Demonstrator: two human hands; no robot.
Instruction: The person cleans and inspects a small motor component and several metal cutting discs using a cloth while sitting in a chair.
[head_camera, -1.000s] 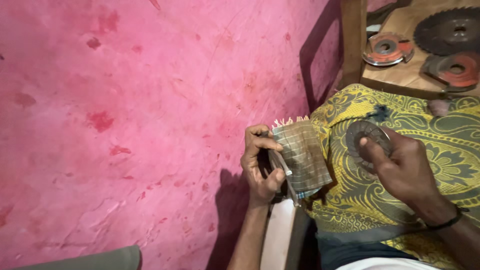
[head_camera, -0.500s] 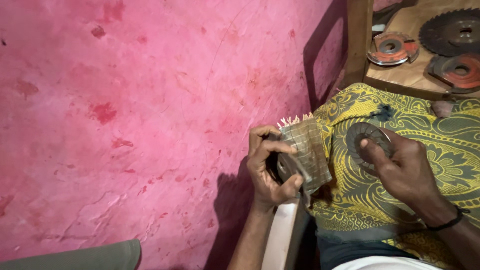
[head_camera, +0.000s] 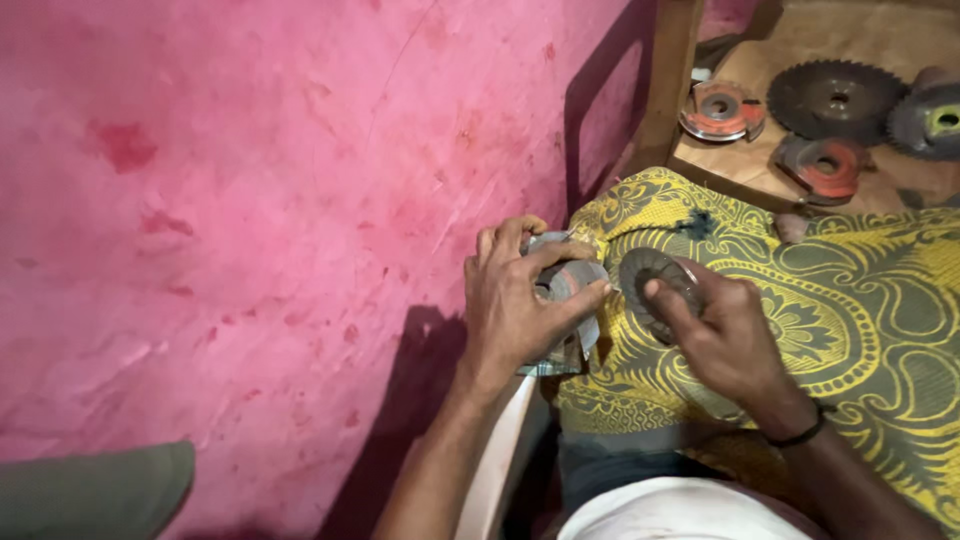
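Observation:
My left hand (head_camera: 520, 300) is wrapped around a folded piece of grey abrasive paper (head_camera: 562, 285), which shows between thumb and fingers. My right hand (head_camera: 725, 335) grips a dark round metal disc (head_camera: 645, 280) by its edge, thumb on its face. Disc and paper sit close together, just above my lap. A yellow patterned cloth (head_camera: 860, 310) covers my lap under both hands. A black band circles my right wrist.
A pink floor (head_camera: 250, 200) fills the left. A wooden board (head_camera: 850, 60) at top right holds a dark toothed saw blade (head_camera: 835, 100), two red cutter discs (head_camera: 720, 108) and another toothed wheel (head_camera: 930, 120). A white seat edge (head_camera: 500, 460) runs under my left forearm.
My left hand has closed over the abrasive paper, folding it so less of it shows. The right hand with the disc has come closer to it.

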